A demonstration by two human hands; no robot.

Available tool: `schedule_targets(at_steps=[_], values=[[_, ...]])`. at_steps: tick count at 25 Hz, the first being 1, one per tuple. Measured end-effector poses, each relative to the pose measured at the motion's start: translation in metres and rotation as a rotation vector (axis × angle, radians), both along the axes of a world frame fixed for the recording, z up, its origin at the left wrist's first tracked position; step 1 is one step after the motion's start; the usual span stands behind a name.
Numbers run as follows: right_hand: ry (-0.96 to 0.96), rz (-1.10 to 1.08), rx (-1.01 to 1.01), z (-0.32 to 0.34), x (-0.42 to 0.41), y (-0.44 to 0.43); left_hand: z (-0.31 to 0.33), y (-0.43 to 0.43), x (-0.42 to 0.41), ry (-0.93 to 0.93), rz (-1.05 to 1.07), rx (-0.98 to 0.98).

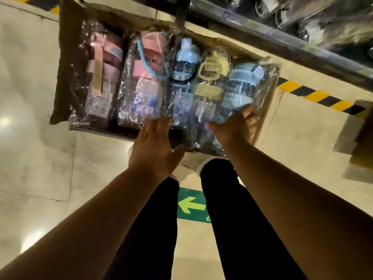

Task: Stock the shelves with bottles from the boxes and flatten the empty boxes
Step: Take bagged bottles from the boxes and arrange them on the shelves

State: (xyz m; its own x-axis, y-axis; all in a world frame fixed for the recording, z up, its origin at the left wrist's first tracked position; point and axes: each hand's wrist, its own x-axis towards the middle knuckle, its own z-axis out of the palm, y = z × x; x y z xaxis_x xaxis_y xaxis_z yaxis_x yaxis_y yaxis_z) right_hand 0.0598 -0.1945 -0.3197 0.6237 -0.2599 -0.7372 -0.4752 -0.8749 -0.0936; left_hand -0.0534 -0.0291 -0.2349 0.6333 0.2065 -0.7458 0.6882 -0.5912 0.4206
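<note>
An open cardboard box (66, 63) lies on the floor in front of my feet. Several plastic-wrapped bottles fill it side by side: two pink ones (105, 63), a blue one (184, 61), a yellow one (212, 77) and a pale blue one (242, 83) at the right end. My right hand (235, 128) grips the lower end of the pale blue bottle, fingers curled under its wrapper. My left hand (155, 146) hovers flat with straight fingers over the box's near edge, fingertips by the wrapped bottles.
A dark metal shelf (282, 43) with wrapped goods runs along the top right, just behind the box. Yellow-black floor tape (314, 96) marks the floor at right. A green arrow sign (191, 205) lies between my legs. Flattened cardboard (361, 142) sits at the right edge.
</note>
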Motion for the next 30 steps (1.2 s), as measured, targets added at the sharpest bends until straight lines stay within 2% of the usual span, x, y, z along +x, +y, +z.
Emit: schedule_targets(at_steps=[6, 9, 12, 15, 18, 22, 23, 26, 28, 30], values=[[-0.114, -0.114, 0.060, 0.002, 0.004, -0.019, -0.004, -0.011, 0.018, 0.065, 0.122, -0.043], [-0.091, -0.182, 0.111, 0.003, 0.015, -0.016, -0.016, -0.013, 0.030, 0.121, 0.146, -0.078], [-0.034, -0.131, 0.120, 0.000, 0.012, -0.011, -0.022, -0.015, 0.034, 0.177, 0.187, -0.140], [-0.086, -0.169, 0.169, 0.001, 0.005, -0.014, -0.023, -0.013, 0.031, 0.209, 0.246, -0.198], [-0.116, -0.315, 0.291, 0.013, 0.005, -0.017, -0.022, -0.013, 0.029, 0.219, 0.262, -0.241], [-0.030, -0.509, 0.597, 0.044, 0.003, -0.017, -0.014, -0.018, 0.038, 0.109, 0.343, -0.241], [-0.004, -0.537, 0.710, 0.051, 0.002, -0.014, -0.008, -0.019, 0.042, 0.078, 0.417, -0.279], [0.095, -0.543, 0.936, 0.066, -0.010, 0.000, 0.006, -0.016, 0.055, 0.019, 0.773, -0.595], [0.140, -0.427, 0.980, 0.075, -0.021, 0.012, 0.011, -0.009, 0.059, -0.062, 0.771, -0.739], [0.102, -0.275, 1.006, 0.081, -0.032, 0.024, 0.008, 0.003, 0.056, -0.143, 0.770, -0.793]])
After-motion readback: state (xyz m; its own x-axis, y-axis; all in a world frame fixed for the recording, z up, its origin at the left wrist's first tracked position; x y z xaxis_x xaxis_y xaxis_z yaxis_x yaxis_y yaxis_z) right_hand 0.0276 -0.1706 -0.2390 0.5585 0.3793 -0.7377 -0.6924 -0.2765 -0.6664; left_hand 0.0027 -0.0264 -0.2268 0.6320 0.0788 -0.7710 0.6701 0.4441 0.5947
